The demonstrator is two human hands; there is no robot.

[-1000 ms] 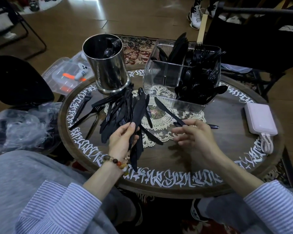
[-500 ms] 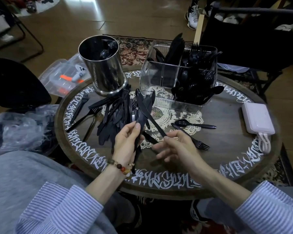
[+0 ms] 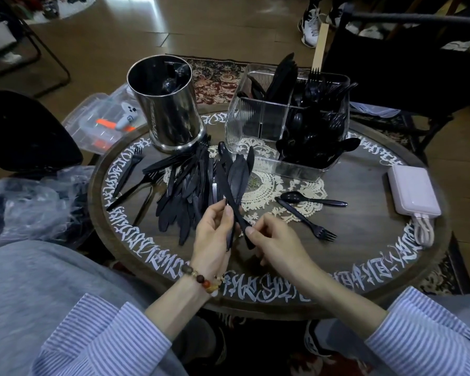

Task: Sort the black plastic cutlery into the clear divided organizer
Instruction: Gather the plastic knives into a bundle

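The sorting looks roughly half done. At the left of the round dark wooden table (image 3: 364, 256), a few loose black plastic forks (image 3: 130, 169) lie near the rim, and beside them a thick heap of black plastic knives (image 3: 185, 191) waits in front of the shiny steel canister (image 3: 166, 104), none of it sorted yet. Right of the heap, the left hand (image 3: 212, 237) is raised just above the table with fingers curled round a fanned bundle of black knives (image 3: 239, 172), blades pointing away. The right hand (image 3: 274, 240) pinches the handle of a single black knife (image 3: 228, 196) laid across that bundle, apparently adding it, though handles overlap too much to be sure. Further right, a lone black spoon (image 3: 307, 198) and a lone black fork (image 3: 307, 223) rest on the lace doily. Behind them, the clear ribbed divided organizer (image 3: 244, 123) already holds knives, forks and many spoons in separate compartments.
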